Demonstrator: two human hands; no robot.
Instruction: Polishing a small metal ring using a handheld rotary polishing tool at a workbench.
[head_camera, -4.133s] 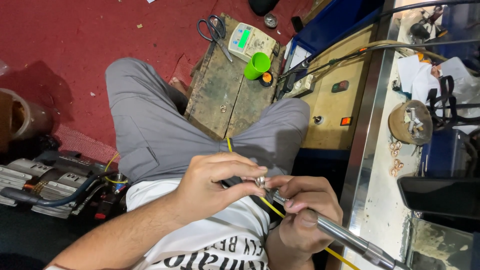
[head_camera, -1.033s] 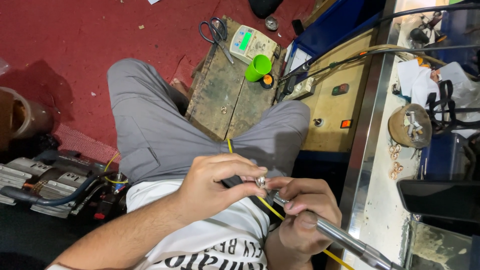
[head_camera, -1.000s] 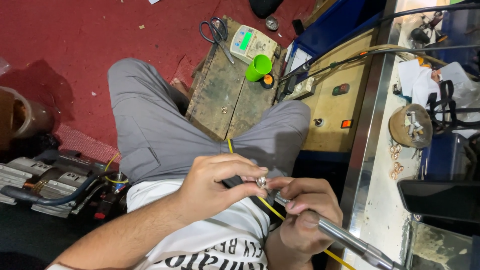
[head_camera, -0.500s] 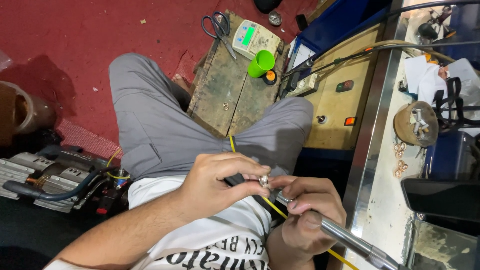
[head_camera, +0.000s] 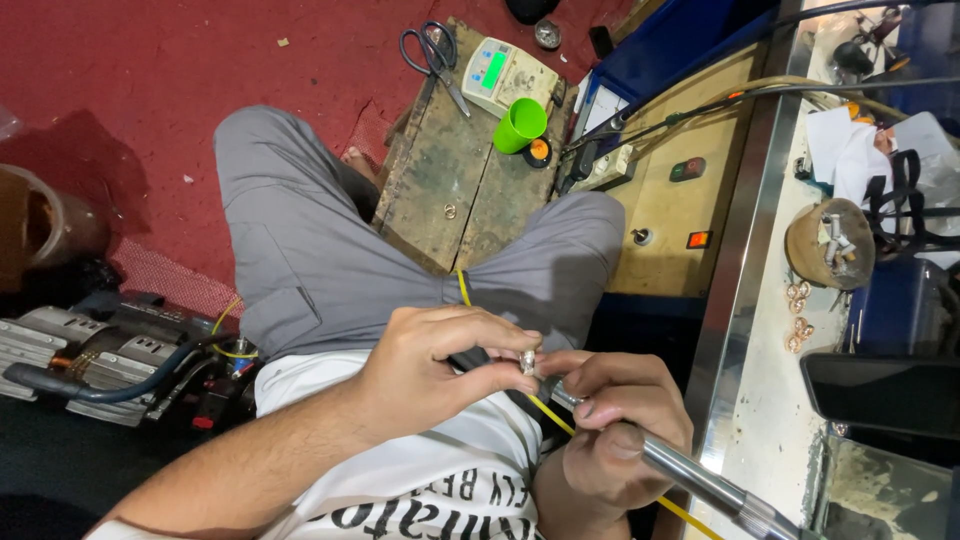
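My left hand (head_camera: 440, 368) pinches a small silver metal fitting (head_camera: 527, 361) between thumb and fingertips, over my lap. My right hand (head_camera: 612, 432) grips a long silver metal tool (head_camera: 700, 480) whose tip meets the fitting. A yellow hose (head_camera: 548, 415) runs under both hands, from between my grey-trousered legs toward the lower right. A black part sits under my left fingers, mostly hidden.
A worn wooden block (head_camera: 460, 175) stands ahead with scissors (head_camera: 432, 55), a digital scale (head_camera: 505, 75) and a green cup (head_camera: 521, 126). A yellow-topped machine (head_camera: 665, 210) and a metal-edged bench (head_camera: 760, 400) lie right. A pump with hoses (head_camera: 110, 350) sits left.
Both hands hold the same grip on fitting and tool. The view has shifted only slightly.
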